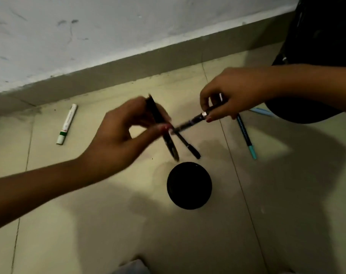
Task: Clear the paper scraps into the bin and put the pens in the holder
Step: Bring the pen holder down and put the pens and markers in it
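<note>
A round black pen holder stands on the tiled floor, seen from above. Just above it, my left hand grips two dark pens that slant down toward the holder's rim. My right hand pinches a dark pen with a silver band by one end; its other end touches my left fingertips. On the floor to the left rests a white marker with a green band. A teal-tipped dark pen lies on the floor to the right.
A black bin bag fills the upper right corner, with a light blue item at its base. The grey-white wall and skirting run behind. A pale scrap shows at the bottom edge.
</note>
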{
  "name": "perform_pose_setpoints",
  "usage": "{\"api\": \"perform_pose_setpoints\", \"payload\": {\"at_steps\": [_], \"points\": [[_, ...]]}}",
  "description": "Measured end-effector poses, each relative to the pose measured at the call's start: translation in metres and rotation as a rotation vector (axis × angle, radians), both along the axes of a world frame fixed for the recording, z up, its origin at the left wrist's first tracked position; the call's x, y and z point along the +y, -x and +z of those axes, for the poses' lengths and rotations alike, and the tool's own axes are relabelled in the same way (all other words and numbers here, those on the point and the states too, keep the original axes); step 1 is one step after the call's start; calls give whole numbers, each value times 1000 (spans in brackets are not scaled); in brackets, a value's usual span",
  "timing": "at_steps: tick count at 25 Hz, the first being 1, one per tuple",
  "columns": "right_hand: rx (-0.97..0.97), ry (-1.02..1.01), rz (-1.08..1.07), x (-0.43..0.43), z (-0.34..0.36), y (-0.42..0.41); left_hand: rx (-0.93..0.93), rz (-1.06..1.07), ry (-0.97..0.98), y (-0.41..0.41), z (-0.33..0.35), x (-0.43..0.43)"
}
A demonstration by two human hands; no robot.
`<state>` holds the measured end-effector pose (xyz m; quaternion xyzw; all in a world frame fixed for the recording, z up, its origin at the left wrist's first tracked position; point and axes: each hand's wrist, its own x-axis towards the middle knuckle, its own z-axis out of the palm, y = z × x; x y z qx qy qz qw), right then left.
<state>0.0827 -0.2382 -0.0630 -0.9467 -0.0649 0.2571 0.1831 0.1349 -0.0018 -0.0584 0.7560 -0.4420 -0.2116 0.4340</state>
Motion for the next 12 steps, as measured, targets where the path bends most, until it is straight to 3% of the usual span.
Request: {"api": "perform_pose_setpoints", "payload": {"at_steps": [3, 7, 11, 12], "points": [[-6, -115, 141, 22, 26, 36, -100, -200, -79, 19, -20, 21], [-50, 69, 308, 67, -16, 54, -50, -334, -150, 18, -57, 18], [-115, -67, 44, 35, -35, 47, 103, -199, -74, -14, -74, 6], [-155, -54, -33, 15, -42, 46, 45, -173, -88, -25, -80, 1]]}}
